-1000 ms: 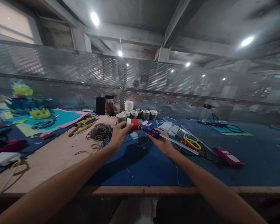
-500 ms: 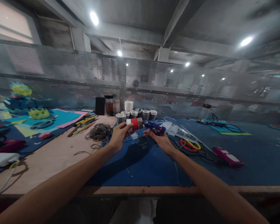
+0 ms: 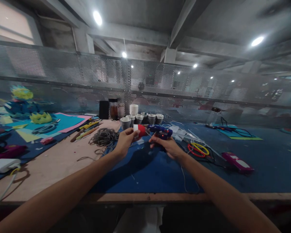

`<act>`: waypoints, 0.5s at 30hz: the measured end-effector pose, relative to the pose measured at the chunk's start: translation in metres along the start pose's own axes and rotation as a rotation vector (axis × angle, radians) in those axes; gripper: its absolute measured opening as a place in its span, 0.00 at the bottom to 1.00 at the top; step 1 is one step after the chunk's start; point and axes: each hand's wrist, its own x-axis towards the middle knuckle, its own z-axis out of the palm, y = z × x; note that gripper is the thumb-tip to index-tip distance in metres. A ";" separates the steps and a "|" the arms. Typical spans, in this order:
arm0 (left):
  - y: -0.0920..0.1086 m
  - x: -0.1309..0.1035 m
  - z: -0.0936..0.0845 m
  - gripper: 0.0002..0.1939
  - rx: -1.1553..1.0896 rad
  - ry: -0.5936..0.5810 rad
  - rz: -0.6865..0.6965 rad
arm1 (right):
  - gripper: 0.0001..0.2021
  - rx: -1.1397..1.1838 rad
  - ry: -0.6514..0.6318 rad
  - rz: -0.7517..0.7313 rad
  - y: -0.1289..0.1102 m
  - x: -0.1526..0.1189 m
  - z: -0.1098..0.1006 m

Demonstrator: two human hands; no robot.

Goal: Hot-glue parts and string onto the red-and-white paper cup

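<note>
The cup (image 3: 141, 130), red with a white band, is held above the tabletop (image 3: 160, 183), tipped on its side. It looks like paper: probably very light, a little springy, and easy to dent if pinched hard. The white band should be the surest place to hold, with fingers spread around it and kept away from the gun's tip (that end may well be hot).

The left hand (image 3: 124, 141), at eight o'clock from the cup, grasps it by that white end between thumb and fingers. At three o'clock the glue gun (image 3: 160, 130) points at the cup's other end; whether its tip touches, I cannot tell. The right hand (image 3: 169, 146), at four o'clock, is wrapped around the gun's handle. The gun is likely stiff and heavier than the cup, best taken by the handle.

Farther out, a tangle of cord (image 3: 104, 138) lies at nine o'clock, soft and prone to snag. A cluster of grey cups (image 3: 125, 123) stands around twelve, with a white stack (image 3: 134, 109) behind, and a jar (image 3: 113, 111) at eleven. Yellow (image 3: 203, 149) and red loops lie toward four, the purple box (image 3: 237, 162) beyond.
</note>
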 end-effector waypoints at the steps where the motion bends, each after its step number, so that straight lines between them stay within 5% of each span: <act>1: 0.000 0.000 -0.001 0.18 0.034 -0.003 0.022 | 0.15 -0.008 0.029 -0.015 -0.001 0.001 -0.002; 15: 0.008 -0.015 0.010 0.18 0.375 -0.162 0.127 | 0.17 -0.328 0.187 -0.177 -0.006 0.007 -0.012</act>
